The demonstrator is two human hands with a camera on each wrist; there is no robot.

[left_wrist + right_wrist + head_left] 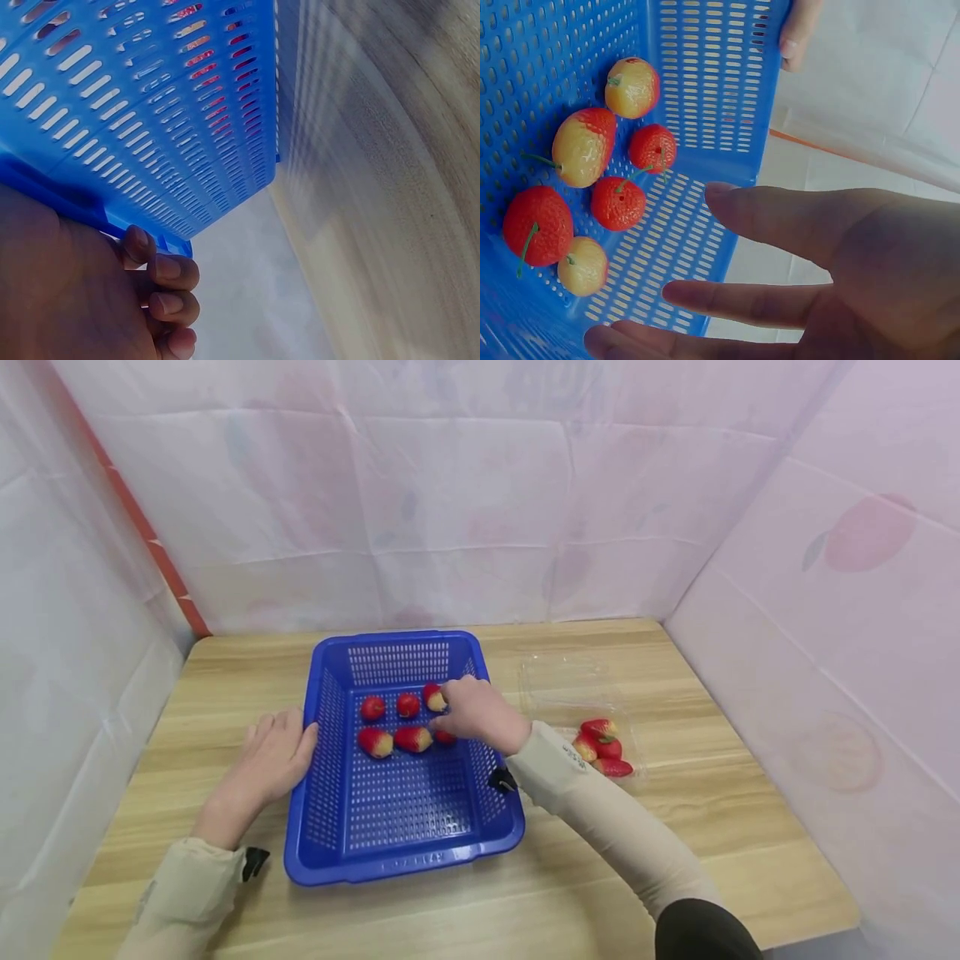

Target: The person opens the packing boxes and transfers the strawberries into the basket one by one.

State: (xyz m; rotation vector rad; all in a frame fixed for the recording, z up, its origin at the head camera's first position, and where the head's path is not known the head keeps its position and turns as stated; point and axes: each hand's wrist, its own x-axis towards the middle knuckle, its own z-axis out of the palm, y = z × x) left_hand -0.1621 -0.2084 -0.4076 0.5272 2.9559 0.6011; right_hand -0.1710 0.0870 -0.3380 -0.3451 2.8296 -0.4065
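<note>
A blue plastic basket point(405, 864) stands on the table with several toy strawberries point(375, 742) inside, laid in two rows toward its far half. Some are all red, others red with a pale yellow end and a thin green stem point(529, 244). My left hand point(277, 756) grips the basket's left rim, its fingers point(174, 270) curled at the edge outside the perforated wall. Over the basket's right side hangs my right hand point(480, 714), thumb and fingers spread apart, holding nothing. Its fingertips are close above the strawberries at the right end of the rows.
Right of the basket lies a clear plastic clamshell box point(637, 752), lid point(566, 681) folded back, holding several more strawberries point(607, 747). The wooden table point(720, 827) is bordered by white printed cloth walls point(465, 510) at the back and both sides.
</note>
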